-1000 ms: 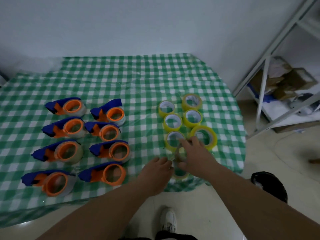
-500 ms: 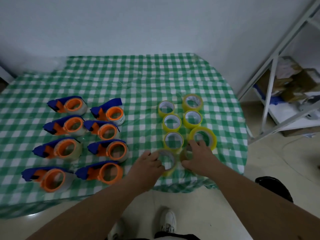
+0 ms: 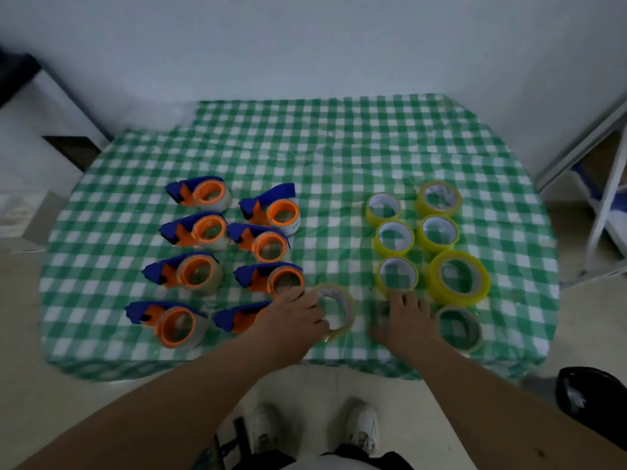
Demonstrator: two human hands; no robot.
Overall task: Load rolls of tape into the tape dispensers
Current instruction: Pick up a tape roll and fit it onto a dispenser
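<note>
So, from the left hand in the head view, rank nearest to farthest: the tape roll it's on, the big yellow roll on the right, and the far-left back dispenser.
1. Tape roll: under the left hand's fingers, near the table's front edge.
2. Big yellow roll: off to the right, past the right hand.
3. Far-left back dispenser: back-left corner of the dispenser group.

Before me a green-and-white checked cloth [image 3: 339, 147] covers the table, which stands against a plain pale wall [image 3: 305, 42]. Beige floor [image 3: 68, 401] lies below; a grey metal shelf frame [image 3: 604, 198] stands at right. Lighting is dim.
</note>
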